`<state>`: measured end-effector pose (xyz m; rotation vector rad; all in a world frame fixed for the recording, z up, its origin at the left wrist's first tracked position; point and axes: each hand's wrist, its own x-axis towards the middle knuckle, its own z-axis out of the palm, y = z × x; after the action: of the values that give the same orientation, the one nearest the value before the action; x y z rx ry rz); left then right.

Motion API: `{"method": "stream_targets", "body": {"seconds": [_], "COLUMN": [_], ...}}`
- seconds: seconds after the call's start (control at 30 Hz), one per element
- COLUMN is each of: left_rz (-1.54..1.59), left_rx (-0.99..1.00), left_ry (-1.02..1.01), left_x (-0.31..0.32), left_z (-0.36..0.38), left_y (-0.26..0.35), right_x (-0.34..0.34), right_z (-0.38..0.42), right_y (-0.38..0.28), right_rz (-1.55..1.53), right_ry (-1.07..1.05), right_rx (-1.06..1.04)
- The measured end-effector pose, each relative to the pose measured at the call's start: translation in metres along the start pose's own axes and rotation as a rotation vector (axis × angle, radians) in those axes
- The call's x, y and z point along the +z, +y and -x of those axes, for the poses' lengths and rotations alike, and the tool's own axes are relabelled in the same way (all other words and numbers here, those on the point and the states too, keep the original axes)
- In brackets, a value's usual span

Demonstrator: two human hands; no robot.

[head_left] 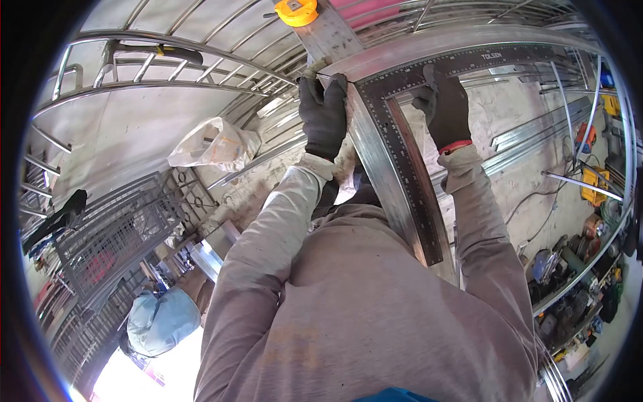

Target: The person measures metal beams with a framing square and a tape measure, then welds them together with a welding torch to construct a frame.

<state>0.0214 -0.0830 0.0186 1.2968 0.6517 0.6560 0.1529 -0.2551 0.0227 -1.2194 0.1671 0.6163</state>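
Note:
A black L-shaped framing square [400, 161] marked TOLSEN lies against two shiny metal tubes at their corner. One tube [374, 155] runs down toward my body; the other tube [462, 45] stretches off to the right. My left hand [325, 119], in a dark glove, grips the metal at the corner, just left of the square. Inside the square's angle, my right hand [449, 110], also gloved, holds its upper arm with the index finger laid over it and the thumb below. The undersides of both grips are hidden.
A yellow tape measure [296, 12] rests on a flat metal bar beyond the corner. A hammer [154, 52] lies across a barred metal frame [221, 70] at upper left. On the floor are a plastic bag [218, 144] and metal lengths [546, 130]. Tools crowd the right side.

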Motion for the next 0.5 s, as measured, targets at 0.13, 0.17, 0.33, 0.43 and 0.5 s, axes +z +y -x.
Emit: {"method": "stream_targets", "body": {"seconds": [0.13, 0.17, 0.33, 0.43, 0.5], "left_rz": [0.034, 0.022, 0.068, 0.084, 0.078], "left_rx": [0.044, 0.054, 0.034, 0.041, 0.044], "left_ry": [0.041, 0.042, 0.066, 0.08, 0.089], "left_x": [0.0008, -0.0002, 0.0038, 0.0049, 0.0043], "left_z": [-0.0024, -0.0027, -0.0028, -0.0044, -0.0042], "left_y": [-0.0062, -0.0085, -0.0067, -0.0088, -0.0104], "right_x": [-0.0026, -0.0033, -0.0046, -0.0036, -0.0037], "right_z": [-0.0013, -0.0016, -0.0032, -0.0033, -0.0021], "right_y": [0.0016, 0.0022, 0.0031, 0.003, 0.002], "right_rz": [0.002, -0.008, -0.015, -0.019, -0.019], "right_ry": [-0.012, -0.024, -0.016, -0.018, -0.021], "right_rx": [-0.006, -0.016, -0.007, -0.006, -0.01]}}
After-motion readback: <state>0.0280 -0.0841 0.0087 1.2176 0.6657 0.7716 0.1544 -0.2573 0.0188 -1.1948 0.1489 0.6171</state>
